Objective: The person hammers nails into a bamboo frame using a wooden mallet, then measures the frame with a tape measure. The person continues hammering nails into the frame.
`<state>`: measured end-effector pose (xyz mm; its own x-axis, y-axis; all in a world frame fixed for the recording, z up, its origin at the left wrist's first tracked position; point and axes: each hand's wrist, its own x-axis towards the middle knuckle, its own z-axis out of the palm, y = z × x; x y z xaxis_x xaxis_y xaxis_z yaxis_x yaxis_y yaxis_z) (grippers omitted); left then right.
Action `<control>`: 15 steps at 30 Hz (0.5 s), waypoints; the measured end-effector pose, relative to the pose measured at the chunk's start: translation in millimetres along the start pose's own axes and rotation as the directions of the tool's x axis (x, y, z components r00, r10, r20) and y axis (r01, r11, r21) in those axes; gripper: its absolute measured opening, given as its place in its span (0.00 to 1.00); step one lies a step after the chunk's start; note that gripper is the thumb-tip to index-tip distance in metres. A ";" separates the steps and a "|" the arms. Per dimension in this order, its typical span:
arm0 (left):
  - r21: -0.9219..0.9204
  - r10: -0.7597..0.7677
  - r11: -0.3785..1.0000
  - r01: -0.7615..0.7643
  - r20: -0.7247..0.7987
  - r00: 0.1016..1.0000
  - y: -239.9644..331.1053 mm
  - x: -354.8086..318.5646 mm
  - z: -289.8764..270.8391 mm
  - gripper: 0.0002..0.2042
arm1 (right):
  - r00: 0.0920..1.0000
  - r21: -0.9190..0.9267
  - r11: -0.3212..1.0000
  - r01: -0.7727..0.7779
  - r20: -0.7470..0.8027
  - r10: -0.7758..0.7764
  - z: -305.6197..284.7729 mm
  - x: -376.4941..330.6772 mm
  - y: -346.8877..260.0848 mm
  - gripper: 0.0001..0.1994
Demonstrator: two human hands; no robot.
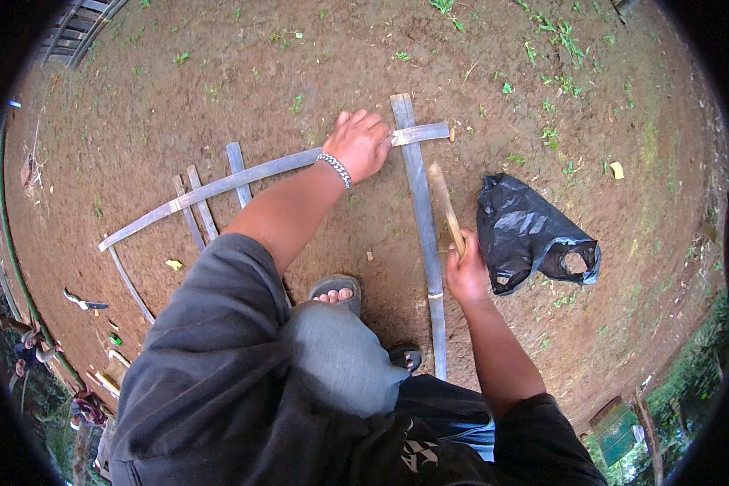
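Two flat slats crossed on the bare ground (316,73) just in front of the person: the crosswise slat (267,168) ran left to right over the lengthwise slat (419,202) near its far end. The left hand (359,144) was nearer this crossing, which lay immediately to the right of its fingers; they were curled close together over the crosswise slat, though whether they pinched anything could not be told. The right hand (467,271) sat farther back, right of the lengthwise slat, its fingers closed around a wooden stick (445,202) whose long axis pointed away from the person, roughly along that slat, its far end short of the crossing. Leftward, shorter slats (239,172) passed under the crosswise one. A black plastic bag (526,219) lay just beside the right hand; a knife (85,301) lay well apart, far left.
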<state>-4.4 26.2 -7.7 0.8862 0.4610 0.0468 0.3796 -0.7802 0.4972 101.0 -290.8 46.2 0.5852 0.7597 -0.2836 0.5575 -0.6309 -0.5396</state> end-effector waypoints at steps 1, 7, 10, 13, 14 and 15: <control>-0.003 -0.004 1.000 0.004 0.002 1.000 -0.4 -0.5 0.5 0.07 | 0.999 -0.016 0.999 0.029 0.026 -0.028 -8.6 3.8 0.4 0.21; -0.026 -0.012 1.000 0.012 -0.006 1.000 1.2 -0.1 2.5 0.08 | 0.933 -0.207 0.976 -0.073 0.331 0.140 -60.5 31.5 2.0 0.20; -0.041 0.003 0.999 -0.004 -0.028 1.000 -0.1 -1.4 2.5 0.08 | 0.944 -0.415 0.902 0.118 0.327 0.027 -99.9 50.6 -25.1 0.17; -0.041 0.008 0.999 -0.009 -0.028 1.000 -0.3 -4.8 1.2 0.08 | 0.858 -0.520 0.699 0.492 0.426 -0.287 -145.6 79.6 -56.4 0.18; -0.042 0.007 0.999 -0.008 -0.018 1.000 0.6 -4.4 1.3 0.08 | 0.776 -0.512 0.591 0.623 0.501 -0.384 -159.6 91.5 -65.5 0.18; -0.032 0.003 0.999 -0.003 -0.003 1.000 -1.3 -5.1 0.4 0.08 | 0.689 -0.499 0.484 0.719 0.603 -0.401 -169.6 109.8 -75.2 0.13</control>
<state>-9.3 24.7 -9.0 0.8864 0.4601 0.0503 0.3685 -0.7674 0.5246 223.2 -186.7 190.1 -0.1756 0.8718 -0.4573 0.9844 0.1620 -0.0693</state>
